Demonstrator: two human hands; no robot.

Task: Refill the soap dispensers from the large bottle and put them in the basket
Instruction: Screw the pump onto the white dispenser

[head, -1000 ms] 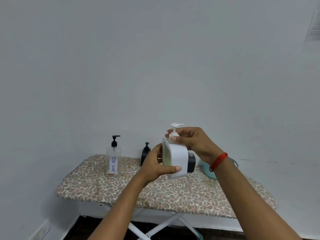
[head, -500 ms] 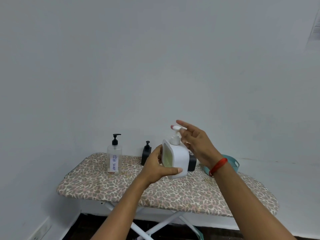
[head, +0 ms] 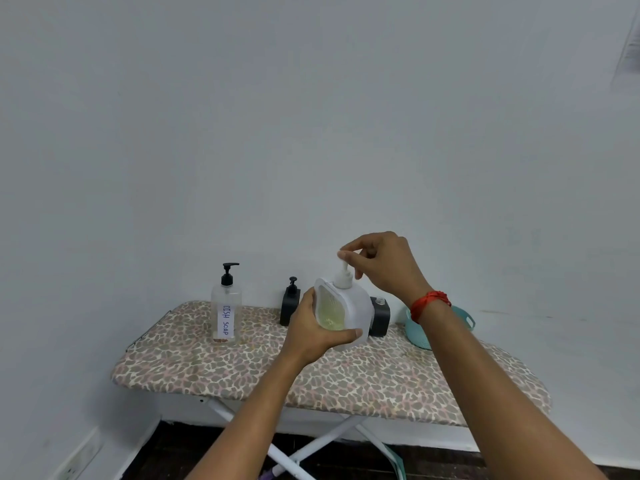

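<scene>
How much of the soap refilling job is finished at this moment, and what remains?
Done: the white dispenser shows yellowish soap inside. In hand: the left hand holds it while the right hand pinches its pump. Left: a black dispenser and a second black dispenser, seemingly without pump, stand on the board; the basket, partly hidden, shows no dispenser.

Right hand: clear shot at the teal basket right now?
Likely yes on path: the teal basket sits just beyond its wrist, nothing between. But the right hand pinches the white dispenser's pump.
</scene>
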